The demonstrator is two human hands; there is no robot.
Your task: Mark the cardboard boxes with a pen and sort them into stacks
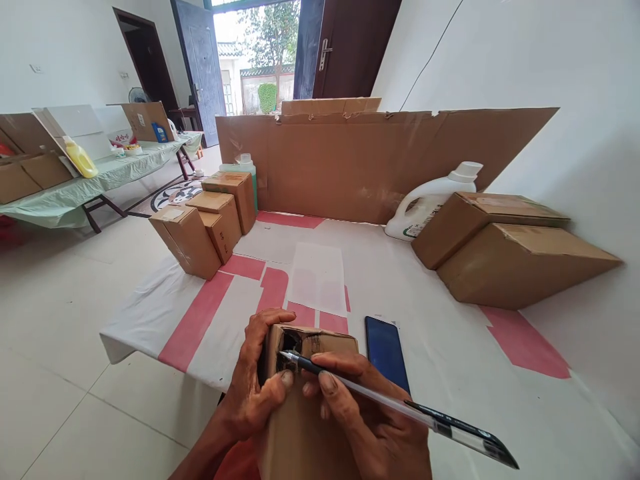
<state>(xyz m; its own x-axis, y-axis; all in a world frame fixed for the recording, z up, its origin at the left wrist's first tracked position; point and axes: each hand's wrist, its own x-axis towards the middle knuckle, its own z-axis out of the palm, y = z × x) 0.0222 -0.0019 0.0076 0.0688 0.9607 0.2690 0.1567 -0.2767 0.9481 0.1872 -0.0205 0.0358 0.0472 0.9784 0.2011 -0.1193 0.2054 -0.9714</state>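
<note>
While the left hand point(260, 380) wraps around the left side of a small brown cardboard box point(305, 407), fingers curled over its top edge and thumb pressed on the near face, the right hand point(365, 413) is closed on a clear plastic pen with black tip and cap point(395, 407), pinching the barrel between thumb and fingers. The box stands at the near edge of the desk point(450, 360), between the two hands and touching both; its top left corner is torn open into a dark hole, and the pen's tip rests right at that hole, just beside the left thumb. The pen's rear end slants away to the lower right, beyond the right hand. Just right of the box, lying flat on the white and pink sheet covering the desk, is a dark blue phone point(387, 350), near the right hand but apart from it. Farther back on the left stands a cluster of small brown cartons point(205, 223); on the right lie two larger brown cartons point(505, 250), with a white plastic detergent jug point(425, 207) beside them. A tall cardboard panel point(370, 160) stands upright across the back of the desk.
</note>
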